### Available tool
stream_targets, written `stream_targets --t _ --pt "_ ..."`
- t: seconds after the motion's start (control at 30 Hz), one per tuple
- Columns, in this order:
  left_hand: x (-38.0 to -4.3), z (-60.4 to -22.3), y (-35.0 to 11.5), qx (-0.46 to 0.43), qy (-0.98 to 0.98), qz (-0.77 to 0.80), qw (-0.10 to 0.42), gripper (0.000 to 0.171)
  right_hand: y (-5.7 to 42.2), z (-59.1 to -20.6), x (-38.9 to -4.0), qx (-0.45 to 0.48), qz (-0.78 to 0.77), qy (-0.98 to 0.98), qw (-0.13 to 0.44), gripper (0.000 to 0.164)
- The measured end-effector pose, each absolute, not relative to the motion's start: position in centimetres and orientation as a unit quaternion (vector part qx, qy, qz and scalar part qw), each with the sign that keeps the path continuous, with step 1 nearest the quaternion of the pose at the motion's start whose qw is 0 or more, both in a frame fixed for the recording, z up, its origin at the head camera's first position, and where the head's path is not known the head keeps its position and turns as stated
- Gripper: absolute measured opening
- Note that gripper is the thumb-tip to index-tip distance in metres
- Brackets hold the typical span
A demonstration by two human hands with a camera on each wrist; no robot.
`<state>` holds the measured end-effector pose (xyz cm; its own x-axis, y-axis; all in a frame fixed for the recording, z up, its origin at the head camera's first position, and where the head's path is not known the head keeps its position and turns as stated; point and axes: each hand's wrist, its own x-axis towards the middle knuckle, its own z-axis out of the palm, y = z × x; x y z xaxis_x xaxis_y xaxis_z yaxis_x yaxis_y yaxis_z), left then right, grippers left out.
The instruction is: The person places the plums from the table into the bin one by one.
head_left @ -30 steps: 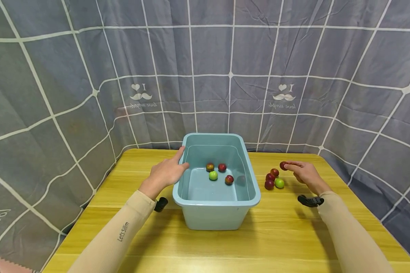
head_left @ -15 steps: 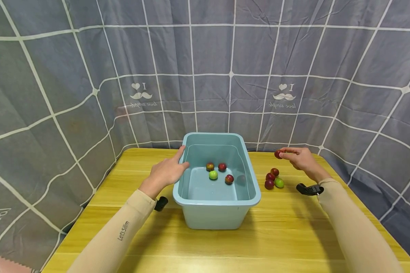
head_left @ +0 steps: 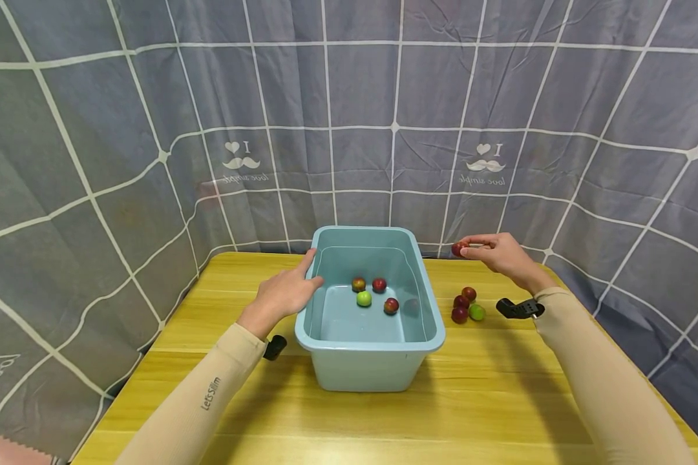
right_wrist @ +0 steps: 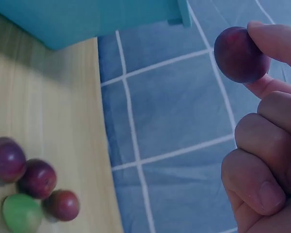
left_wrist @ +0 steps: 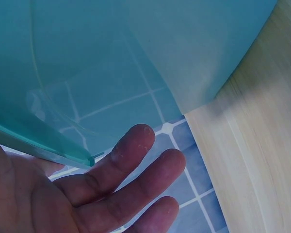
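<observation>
The left hand (head_left: 284,294) holds the left rim of a light blue plastic tub (head_left: 372,346), thumb over the edge. In the left wrist view, several fingers (left_wrist: 136,187) hang loosely outside the rim (left_wrist: 43,144). Up at the back right, the right hand (head_left: 502,257) pinches a dark red plum (right_wrist: 240,56) between thumb and forefinger, with its other fingers curled in. The plum hangs in the air right of the tub. Inside the tub lie a green plum (head_left: 364,298) and three reddish ones, among them a red plum (head_left: 391,306) near the right wall.
Three red plums (right_wrist: 37,178) and a green plum (right_wrist: 22,212) form a cluster on the wooden table (head_left: 488,400), right of the tub. A grey curtain (head_left: 360,155) with white grid lines hangs behind and along both sides.
Holding the plum, the right hand has risen from beside the cluster and moved left and away, toward the tub's far right corner. The left hand and tub have stayed put.
</observation>
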<state>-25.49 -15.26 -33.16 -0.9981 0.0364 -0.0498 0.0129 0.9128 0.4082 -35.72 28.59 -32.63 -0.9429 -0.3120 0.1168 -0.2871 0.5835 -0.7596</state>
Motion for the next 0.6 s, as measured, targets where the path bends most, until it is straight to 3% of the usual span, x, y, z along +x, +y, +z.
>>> stream_targets --t 0.6 --pt "-25.6 -33.3 -15.2 0.012 0.979 0.201 0.026 0.073 23.7 -27.9 -36.2 -0.234 -0.349 0.907 0.032 0.043"
